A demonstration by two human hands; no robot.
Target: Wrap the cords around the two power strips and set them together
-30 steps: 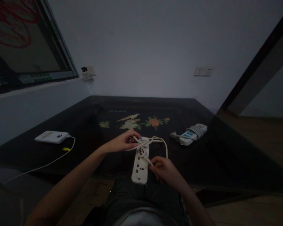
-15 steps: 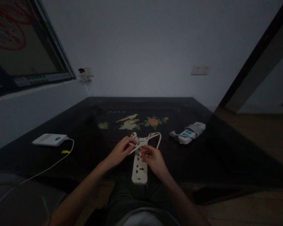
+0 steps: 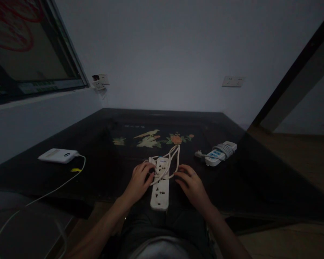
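Observation:
A white power strip (image 3: pixel 160 194) lies lengthwise in front of me, its near end at the table edge. Its white cord (image 3: pixel 175 153) forms loose loops across the far half of the strip and beyond it. On the strip's left side, my left hand (image 3: pixel 139 180) is closed with curled fingers on the cord, close to the plug (image 3: pixel 152 161). To the right, my right hand (image 3: pixel 190 183) has thumb and fingers apart, fingertips beside the cord's right loop; whether they touch it is hard to see.
On the dark table (image 3: pixel 110 172) a second power strip (image 3: pixel 214 158) with blue sockets and a wound grey cord lies at right. A white power bank (image 3: pixel 59 155) with a cable (image 3: pixel 56 189) running off the edge is at left. Wall sockets (image 3: pixel 233 81) are behind.
My right hand has moved right, off the strip, and its fingers have spread. My left hand has come slightly nearer to me. The cord loops have shifted and now lie lower over the strip.

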